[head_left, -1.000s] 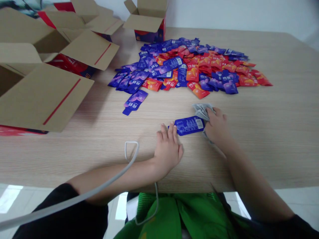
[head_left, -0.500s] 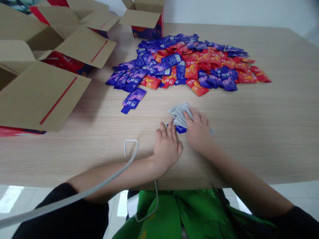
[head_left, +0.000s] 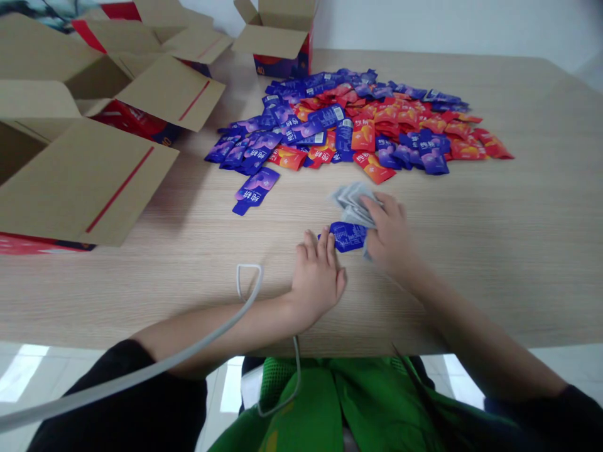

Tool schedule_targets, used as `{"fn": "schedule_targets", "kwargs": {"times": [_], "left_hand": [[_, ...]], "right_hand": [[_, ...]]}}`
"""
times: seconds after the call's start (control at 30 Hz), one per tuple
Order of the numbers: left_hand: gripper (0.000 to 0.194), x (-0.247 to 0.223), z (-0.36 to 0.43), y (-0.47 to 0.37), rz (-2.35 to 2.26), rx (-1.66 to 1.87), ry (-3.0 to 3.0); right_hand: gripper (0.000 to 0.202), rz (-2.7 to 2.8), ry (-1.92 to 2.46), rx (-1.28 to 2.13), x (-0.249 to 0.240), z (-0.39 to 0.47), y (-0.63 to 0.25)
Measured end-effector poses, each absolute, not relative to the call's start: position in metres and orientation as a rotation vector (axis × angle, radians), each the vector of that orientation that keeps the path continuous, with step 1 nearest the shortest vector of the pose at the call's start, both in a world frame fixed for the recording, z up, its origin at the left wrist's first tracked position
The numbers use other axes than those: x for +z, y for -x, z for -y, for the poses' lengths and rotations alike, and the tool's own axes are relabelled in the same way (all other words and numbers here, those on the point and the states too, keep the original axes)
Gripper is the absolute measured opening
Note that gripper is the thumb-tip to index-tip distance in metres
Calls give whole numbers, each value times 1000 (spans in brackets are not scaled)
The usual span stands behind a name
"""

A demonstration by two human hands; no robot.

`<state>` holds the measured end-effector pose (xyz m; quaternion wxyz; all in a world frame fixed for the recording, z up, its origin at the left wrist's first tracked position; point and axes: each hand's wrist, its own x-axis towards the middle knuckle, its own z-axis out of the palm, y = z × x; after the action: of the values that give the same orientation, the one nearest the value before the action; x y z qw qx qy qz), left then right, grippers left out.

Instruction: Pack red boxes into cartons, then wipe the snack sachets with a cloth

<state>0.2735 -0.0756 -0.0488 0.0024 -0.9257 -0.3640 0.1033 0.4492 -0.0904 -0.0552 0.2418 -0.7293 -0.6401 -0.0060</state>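
A dark blue sachet (head_left: 349, 236) lies back side up near the front of the table. My left hand (head_left: 318, 276) rests beside it with fingers stretched out, the fingertips on its left end. My right hand (head_left: 393, 242) is closed around a crumpled grey-white cloth (head_left: 354, 202), just above and to the right of that sachet. Farther back spreads a heap of blue-purple sachets (head_left: 433, 152) and red-orange sachets (head_left: 372, 167). One purple sachet (head_left: 257, 187) lies apart, left of the cloth.
Open cardboard boxes (head_left: 89, 179) crowd the left side, their flaps spread over the table (head_left: 518, 251). Another open box (head_left: 282, 59) stands at the back. A white cable (head_left: 188, 348) crosses over my left forearm.
My right hand has moved slightly right and away from the blue sachet with the cloth, so more of the sachet shows. My left hand has stayed in place.
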Motion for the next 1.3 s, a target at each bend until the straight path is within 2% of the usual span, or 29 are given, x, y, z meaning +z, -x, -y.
{"fn": "schedule_targets", "kwargs": {"times": [0.13,0.27,0.47,0.73,0.9,1.07,1.3], "left_hand": [[69,-48,74,-274,1159,338,2914],[68,-49,74,-274,1161,325,2915],[71,-50,75,-274,1159,306,2902],[72,-49,74,-272,1129,295,2902],[72,-48,74,-272,1120,278,2898],[64,-48,74,-272,1107,264,2913],[71,-52,74,-273,1129,293,2896]], "right_hand": [[53,1905,1991,78,-61,70,-409],[50,2035,2047,26,-70,68,-407],[58,1840,2240,-121,-76,93,-448],[57,1759,2186,87,-80,95,-513],[59,1824,1942,17,-57,79,-460],[51,2080,1903,29,-65,73,-410],[57,1915,2195,-117,-77,91,-453]]}}
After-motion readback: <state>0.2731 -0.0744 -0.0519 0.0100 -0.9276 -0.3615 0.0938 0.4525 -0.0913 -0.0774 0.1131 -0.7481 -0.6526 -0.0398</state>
